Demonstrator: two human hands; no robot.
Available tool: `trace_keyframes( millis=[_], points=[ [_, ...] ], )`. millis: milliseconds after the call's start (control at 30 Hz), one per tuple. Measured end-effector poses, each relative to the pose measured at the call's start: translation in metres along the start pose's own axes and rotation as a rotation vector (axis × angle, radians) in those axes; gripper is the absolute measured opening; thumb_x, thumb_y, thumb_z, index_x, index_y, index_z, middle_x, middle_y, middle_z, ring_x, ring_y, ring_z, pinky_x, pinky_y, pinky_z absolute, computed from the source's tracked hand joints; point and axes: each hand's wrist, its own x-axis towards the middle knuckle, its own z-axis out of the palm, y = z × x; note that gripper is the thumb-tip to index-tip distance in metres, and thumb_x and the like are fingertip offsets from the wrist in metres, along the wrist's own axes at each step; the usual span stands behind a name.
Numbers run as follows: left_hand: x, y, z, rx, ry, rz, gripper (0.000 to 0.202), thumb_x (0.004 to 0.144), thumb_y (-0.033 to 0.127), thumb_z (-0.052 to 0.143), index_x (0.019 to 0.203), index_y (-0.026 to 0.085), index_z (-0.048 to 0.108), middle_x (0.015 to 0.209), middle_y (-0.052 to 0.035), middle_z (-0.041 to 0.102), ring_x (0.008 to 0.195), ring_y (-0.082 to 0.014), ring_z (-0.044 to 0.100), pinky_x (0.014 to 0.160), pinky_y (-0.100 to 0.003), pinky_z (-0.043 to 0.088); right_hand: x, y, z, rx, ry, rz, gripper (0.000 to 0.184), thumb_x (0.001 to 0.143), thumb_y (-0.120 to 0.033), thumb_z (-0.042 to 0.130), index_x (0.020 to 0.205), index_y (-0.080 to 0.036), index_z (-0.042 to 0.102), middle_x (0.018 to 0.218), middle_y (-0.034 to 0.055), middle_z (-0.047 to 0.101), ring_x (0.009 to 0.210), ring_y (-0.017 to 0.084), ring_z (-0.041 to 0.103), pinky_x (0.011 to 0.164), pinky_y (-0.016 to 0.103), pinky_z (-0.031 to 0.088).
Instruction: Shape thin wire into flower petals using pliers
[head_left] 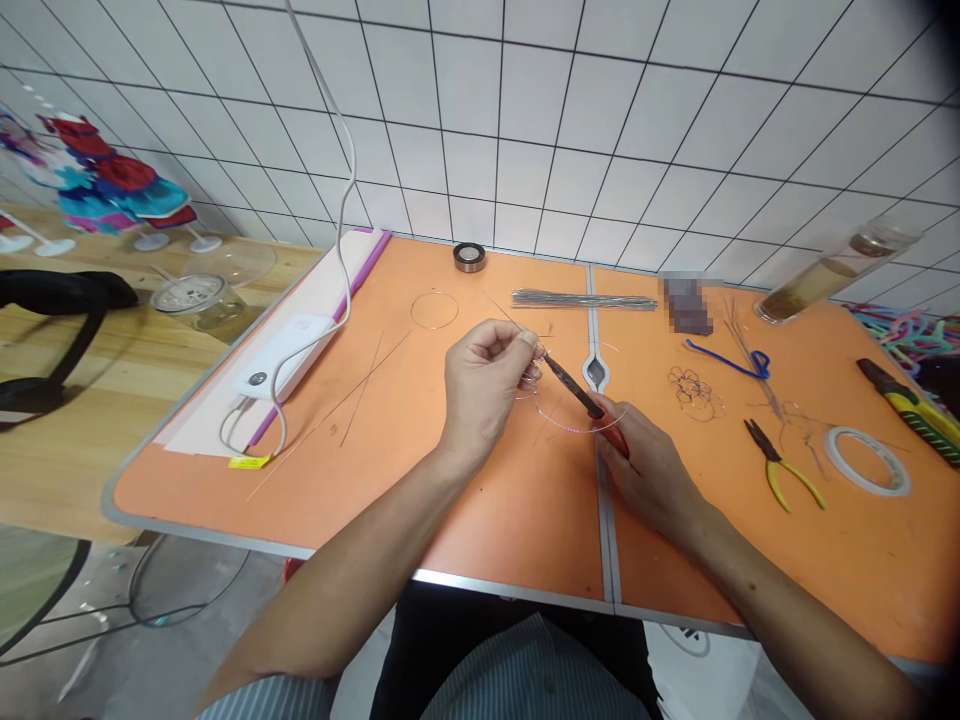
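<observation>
Over the middle of the orange table, my left hand [484, 385] is closed in a pinch on thin wire. A wire ring [574, 430] with a small pink stretch hangs between my hands. In my right hand [652, 470] are pliers [574, 388] with dark jaws and red handles. Their tips meet the wire right at my left fingertips; whether the jaws grip it is too small to tell. Beyond my left hand, a separate thin wire ring [434, 311] lies flat on the table.
A wire bundle [585, 299] and a dark tape roll [469, 258] lie at the back. To the right are yellow-handled pliers [776, 470], a white ring-shaped roll [866, 462], tangled wire [695, 393] and a utility knife [907, 410]. A white power strip [289, 355] with a cable lies left.
</observation>
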Motion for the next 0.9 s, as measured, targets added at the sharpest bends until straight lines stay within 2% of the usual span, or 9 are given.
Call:
trace_keyframes(
  millis=[433, 733, 900],
  points=[
    [0.0007, -0.0002, 0.0011, -0.001, 0.016, 0.007, 0.016, 0.09, 0.024, 0.077, 0.076, 0.018, 0.071, 0.073, -0.0011, 0.073, 0.058, -0.0089, 0.063, 0.053, -0.021, 0.053, -0.0007, 0.0026, 0.0012, -0.003, 0.004, -0.01, 0.043, 0.112, -0.027, 0.048, 0.153, -0.019, 0.058, 0.128, 0.0159, 0.078, 0.115, 0.031, 0.078, 0.086, 0.042, 0.063],
    [-0.0004, 0.0006, 0.0013, 0.002, 0.028, -0.012, 0.018, 0.089, 0.025, 0.077, 0.075, 0.019, 0.068, 0.073, -0.0009, 0.073, 0.057, -0.0091, 0.063, 0.051, -0.02, 0.052, -0.001, 0.0059, 0.0052, -0.091, 0.057, -0.041, 0.047, 0.11, -0.024, 0.047, 0.155, -0.017, 0.057, 0.125, 0.0172, 0.079, 0.114, 0.034, 0.077, 0.091, 0.047, 0.064],
    [0.0001, -0.0016, 0.0006, 0.004, 0.015, -0.006, 0.018, 0.089, 0.027, 0.079, 0.076, 0.019, 0.069, 0.074, -0.0012, 0.073, 0.057, -0.0093, 0.064, 0.051, -0.02, 0.052, -0.001, 0.0048, 0.0063, -0.142, 0.061, -0.037, 0.048, 0.11, -0.023, 0.046, 0.157, -0.018, 0.055, 0.12, 0.0158, 0.079, 0.112, 0.034, 0.076, 0.088, 0.048, 0.063]
  ],
)
